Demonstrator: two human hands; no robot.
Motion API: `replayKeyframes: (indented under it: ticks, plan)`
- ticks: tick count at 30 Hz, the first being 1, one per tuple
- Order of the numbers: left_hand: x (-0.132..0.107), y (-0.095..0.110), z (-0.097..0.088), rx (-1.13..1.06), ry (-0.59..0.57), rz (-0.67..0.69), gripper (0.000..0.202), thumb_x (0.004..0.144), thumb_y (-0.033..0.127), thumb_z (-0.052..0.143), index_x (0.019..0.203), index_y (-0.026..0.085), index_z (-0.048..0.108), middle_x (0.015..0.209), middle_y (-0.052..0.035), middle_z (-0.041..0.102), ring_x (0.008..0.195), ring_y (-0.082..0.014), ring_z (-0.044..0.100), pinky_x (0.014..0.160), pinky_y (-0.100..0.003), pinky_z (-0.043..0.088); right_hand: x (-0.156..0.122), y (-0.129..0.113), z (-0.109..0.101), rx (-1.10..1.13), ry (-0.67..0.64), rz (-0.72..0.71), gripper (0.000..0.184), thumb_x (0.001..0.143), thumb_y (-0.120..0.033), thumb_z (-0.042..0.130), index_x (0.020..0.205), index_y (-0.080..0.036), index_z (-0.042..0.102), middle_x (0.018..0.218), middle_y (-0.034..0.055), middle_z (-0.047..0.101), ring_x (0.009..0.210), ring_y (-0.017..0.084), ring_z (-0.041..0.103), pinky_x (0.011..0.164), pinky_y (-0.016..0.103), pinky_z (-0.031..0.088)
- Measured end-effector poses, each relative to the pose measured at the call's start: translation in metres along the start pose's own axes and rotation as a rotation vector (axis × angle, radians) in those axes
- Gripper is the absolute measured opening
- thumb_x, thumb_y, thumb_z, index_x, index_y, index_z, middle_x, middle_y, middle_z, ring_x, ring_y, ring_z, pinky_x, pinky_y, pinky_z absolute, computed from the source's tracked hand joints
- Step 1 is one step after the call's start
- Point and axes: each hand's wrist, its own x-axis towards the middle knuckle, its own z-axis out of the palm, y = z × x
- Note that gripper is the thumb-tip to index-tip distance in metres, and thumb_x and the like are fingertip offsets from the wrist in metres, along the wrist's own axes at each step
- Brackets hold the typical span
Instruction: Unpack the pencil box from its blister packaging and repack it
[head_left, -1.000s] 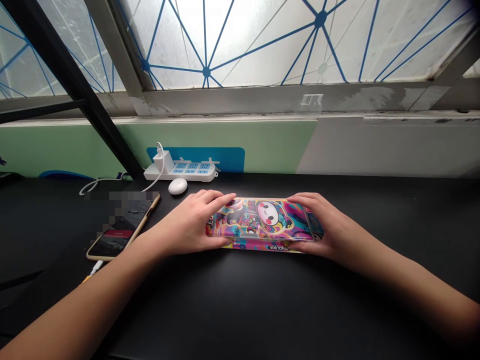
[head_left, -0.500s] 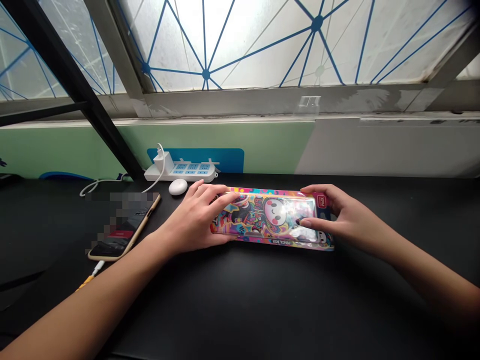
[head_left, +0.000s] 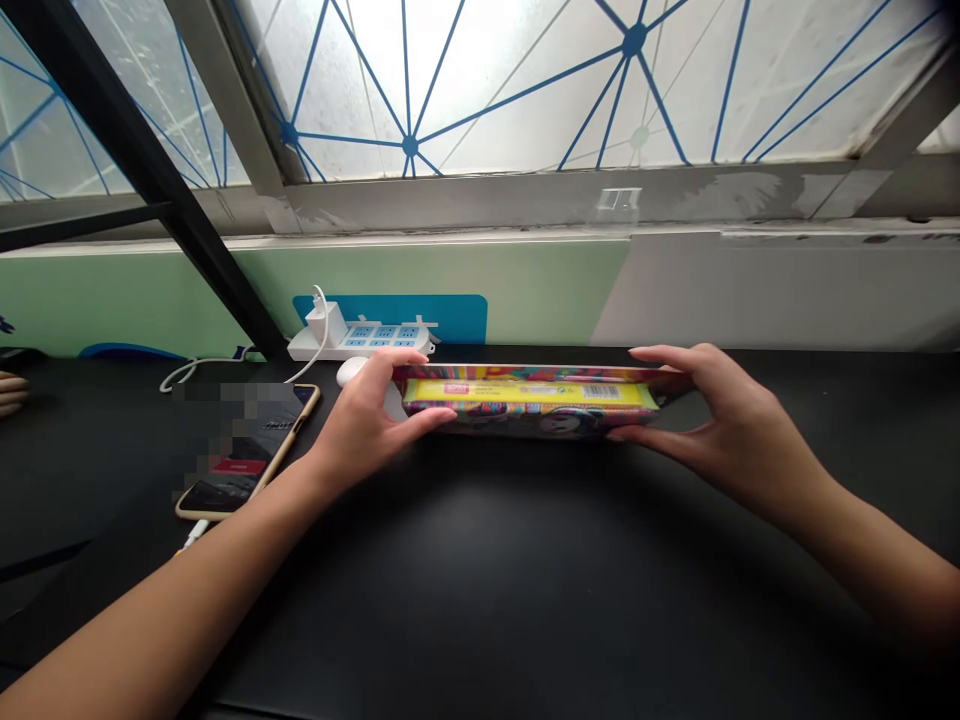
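Note:
A colourful packaged pencil box (head_left: 532, 392) is tipped up over the black table, its long yellow edge with a barcode facing me. My left hand (head_left: 367, 410) grips its left end, thumb on the near lower side and fingers over the top. At the other end my right hand (head_left: 720, 420) is closed in the same way, thumb below and fingers above. The cartoon front that bore the printed face is turned out of sight.
A phone (head_left: 247, 455) with a cable lies left of my forearm. Behind stand a white power strip (head_left: 375, 343) with a charger (head_left: 326, 325) and a small white round object (head_left: 350, 371). Another person's hand (head_left: 11, 393) rests at the far left edge. A black slanted post (head_left: 150, 170) rises at left.
The pencil box has been tilted from lying with its front up to showing its long edge. Both hands have shifted their grip to its ends. Another person's hand has appeared at the left.

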Motion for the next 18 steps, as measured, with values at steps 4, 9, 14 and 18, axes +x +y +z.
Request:
replayKeyframes:
  ticks: [4,9,14,18]
  plan:
    - [0.0,0.003,0.0,-0.029,0.016,0.091,0.033,0.087,0.042,0.079,0.101,0.023,0.056,0.095,-0.0029,0.068,0.088,-0.0193,0.067,0.079,-0.031,0.055,0.0,-0.002,-0.001,-0.033,-0.078,-0.073,0.032,0.088,-0.042,0.076,0.116,-0.029,0.068,0.098,0.0049,0.068,0.084,0.026,0.069,0.074,0.04,0.057]
    - [0.0,0.01,-0.002,-0.277,0.031,-0.163,0.016,0.101,0.035,0.059,0.093,0.021,0.056,0.091,-0.0048,0.07,0.083,-0.0178,0.068,0.075,-0.031,0.055,-0.002,-0.004,-0.004,-0.051,-0.165,-0.117,0.032,0.089,-0.042,0.074,0.117,-0.028,0.068,0.101,0.0054,0.074,0.083,0.026,0.072,0.071,0.039,0.056]
    - [0.006,0.013,-0.005,-0.676,-0.062,-0.455,0.02,0.098,0.038,0.066,0.092,0.019,0.066,0.097,-0.0055,0.077,0.088,-0.0186,0.072,0.076,-0.029,0.058,-0.003,-0.005,-0.008,-0.091,-0.177,-0.136,0.032,0.091,-0.044,0.072,0.12,-0.029,0.067,0.104,0.005,0.077,0.084,0.028,0.073,0.072,0.041,0.057]
    - [0.011,0.012,-0.006,-0.782,-0.086,-0.62,0.02,0.089,0.038,0.075,0.092,0.018,0.078,0.101,-0.0076,0.08,0.094,-0.0224,0.074,0.082,-0.033,0.059,-0.003,-0.006,-0.009,-0.128,-0.179,-0.138,0.033,0.092,-0.047,0.071,0.119,-0.03,0.067,0.105,0.0041,0.078,0.082,0.028,0.074,0.07,0.042,0.058]
